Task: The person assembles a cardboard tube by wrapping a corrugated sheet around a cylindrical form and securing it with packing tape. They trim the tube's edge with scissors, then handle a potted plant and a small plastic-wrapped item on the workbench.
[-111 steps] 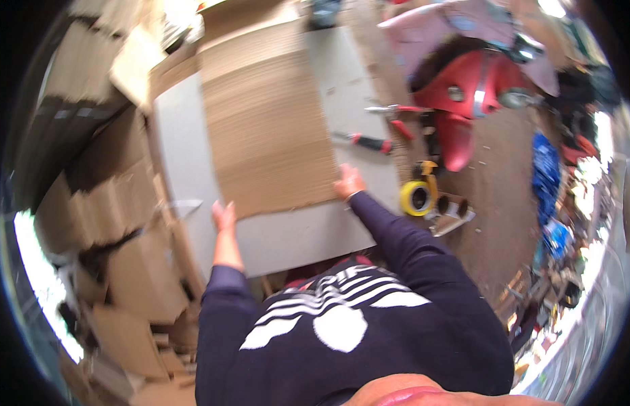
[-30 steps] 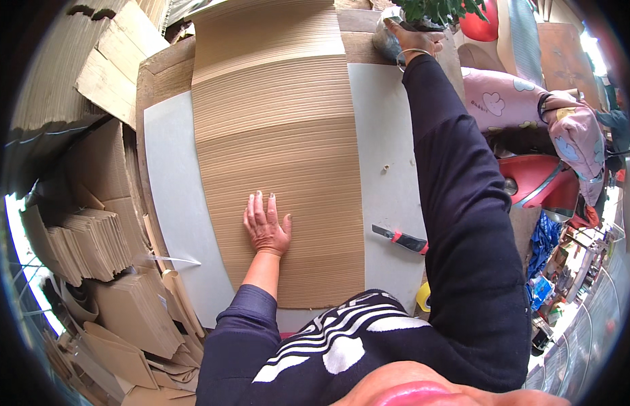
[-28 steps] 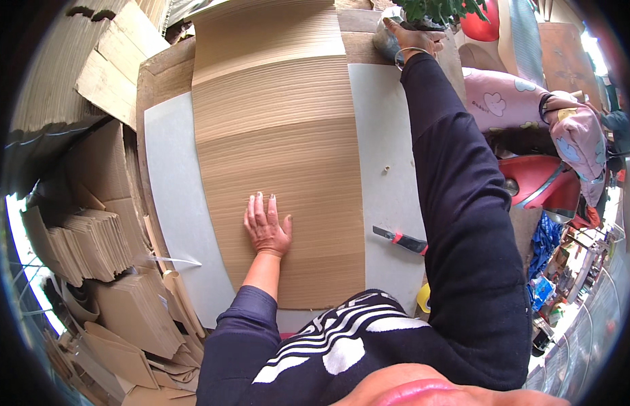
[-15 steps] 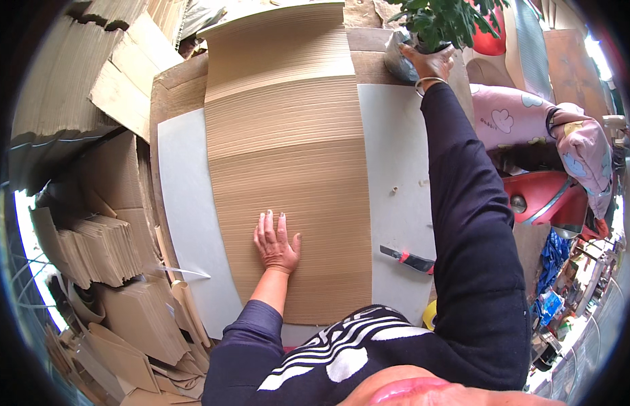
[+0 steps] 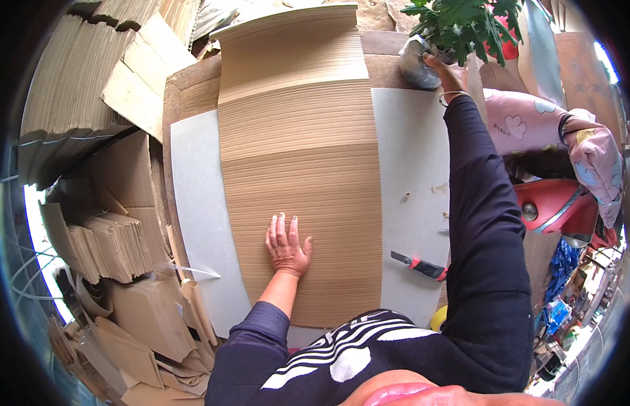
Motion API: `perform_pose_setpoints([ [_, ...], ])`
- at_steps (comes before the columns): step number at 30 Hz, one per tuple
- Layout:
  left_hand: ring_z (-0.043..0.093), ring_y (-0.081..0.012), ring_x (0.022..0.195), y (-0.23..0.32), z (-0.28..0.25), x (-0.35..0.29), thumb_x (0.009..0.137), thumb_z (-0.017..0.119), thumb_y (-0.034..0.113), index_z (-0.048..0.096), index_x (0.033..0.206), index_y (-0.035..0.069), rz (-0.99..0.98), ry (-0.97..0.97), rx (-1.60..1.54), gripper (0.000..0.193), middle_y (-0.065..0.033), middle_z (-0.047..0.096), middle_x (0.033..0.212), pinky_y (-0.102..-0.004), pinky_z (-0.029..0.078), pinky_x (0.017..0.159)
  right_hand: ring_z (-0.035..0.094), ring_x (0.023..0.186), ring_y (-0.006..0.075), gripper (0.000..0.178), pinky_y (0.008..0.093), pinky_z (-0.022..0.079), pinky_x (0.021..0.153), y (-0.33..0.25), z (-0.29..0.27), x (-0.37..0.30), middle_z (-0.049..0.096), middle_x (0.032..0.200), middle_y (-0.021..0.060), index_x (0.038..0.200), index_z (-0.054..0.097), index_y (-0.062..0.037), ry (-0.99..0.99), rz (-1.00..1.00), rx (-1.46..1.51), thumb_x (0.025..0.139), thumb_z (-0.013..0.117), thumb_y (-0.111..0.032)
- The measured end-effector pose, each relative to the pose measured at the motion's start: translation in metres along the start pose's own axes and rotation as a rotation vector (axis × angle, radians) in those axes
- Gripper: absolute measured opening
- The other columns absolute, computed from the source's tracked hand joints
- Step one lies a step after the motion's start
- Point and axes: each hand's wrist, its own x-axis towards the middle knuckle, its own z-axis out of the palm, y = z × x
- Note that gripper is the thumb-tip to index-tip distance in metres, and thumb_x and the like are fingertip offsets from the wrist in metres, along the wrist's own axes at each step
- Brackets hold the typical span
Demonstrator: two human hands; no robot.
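Observation:
My left hand (image 5: 288, 254) lies flat on a long run of brown ribbed cardboard (image 5: 301, 183), fingers stretched out and thumb apart. The cardboard stretches from close to my body to the far side of the table, where its end lifts. At the far right, my right hand (image 5: 452, 76) is closed at the base of a leafy green plant (image 5: 467, 30). Leaves hide part of the fingers, and the thumb sits against a grey plastic-wrapped pot or bag (image 5: 419, 66). Nearer me, a black utility knife with red bands (image 5: 419, 265) rests right of the cardboard.
Under the cardboard, a pale board (image 5: 410, 162) covers part of the wooden table (image 5: 193, 88). Stacked cardboard (image 5: 71, 81) and folded pieces (image 5: 119, 243) crowd the left. On the right stand a pink patterned cover (image 5: 525, 125) and a red seat-like object (image 5: 562, 206). A yellow roll (image 5: 438, 318) sits near my body.
The whole view has shifted, so everything appears farther right. My right hand and the plant have moved slightly right and nearer. My left hand stays flat on the cardboard.

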Motion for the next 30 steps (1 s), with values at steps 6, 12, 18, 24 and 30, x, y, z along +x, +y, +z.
perform_pose_setpoints([
  [6,0.031,-0.0413,0.145,0.001,-0.001,0.000,0.089,0.065,0.043,0.044,0.147,0.009,-0.004,-0.011,-0.005,0.070,-0.0203,0.034,0.156,-0.0589,0.028,0.115,0.065,0.104,0.0226,0.085,0.0330,0.048,0.100,0.001,-0.013,-0.001,0.072,0.109,0.0127,0.130,0.054,0.0107,-0.104,-0.087,0.296,0.065,0.092,-0.027],
  [12,0.030,-0.0407,0.145,-0.002,0.001,-0.001,0.091,0.062,0.045,0.044,0.147,0.010,-0.007,-0.019,0.002,0.068,-0.0199,0.034,0.157,-0.0584,0.027,0.115,0.067,0.091,0.0183,0.067,0.0349,0.051,0.085,-0.017,-0.026,-0.005,0.071,0.107,0.0053,0.122,0.062,-0.0045,-0.032,-0.049,0.272,0.067,0.091,-0.030],
  [18,0.032,-0.0404,0.145,-0.001,0.000,0.000,0.093,0.060,0.045,0.044,0.148,0.010,0.003,0.012,-0.002,0.067,-0.0198,0.034,0.157,-0.0580,0.028,0.115,0.062,0.105,0.0179,0.058,0.0419,0.050,0.082,-0.019,-0.051,-0.018,0.066,0.113,0.0016,0.123,0.061,-0.0187,-0.080,0.193,0.380,0.075,0.083,-0.044],
  [24,0.030,-0.0391,0.146,-0.003,0.003,-0.001,0.088,0.066,0.042,0.045,0.147,0.010,0.000,0.009,-0.025,0.070,-0.0188,0.034,0.157,-0.0582,0.028,0.115,0.061,0.115,0.0270,0.045,0.0637,0.051,0.090,-0.010,-0.065,-0.060,0.064,0.123,0.0066,0.125,0.062,-0.0141,-0.081,0.347,0.765,0.088,0.071,-0.037],
  [30,0.030,-0.0370,0.147,-0.003,0.003,-0.002,0.088,0.066,0.043,0.046,0.148,0.011,0.007,0.046,-0.012,0.070,-0.0174,0.034,0.157,-0.0578,0.027,0.116,0.066,0.113,0.0295,0.036,0.0522,0.057,0.084,0.013,-0.100,-0.177,0.069,0.124,0.0123,0.127,0.060,-0.0100,-0.232,0.267,0.781,0.100,0.054,-0.033],
])
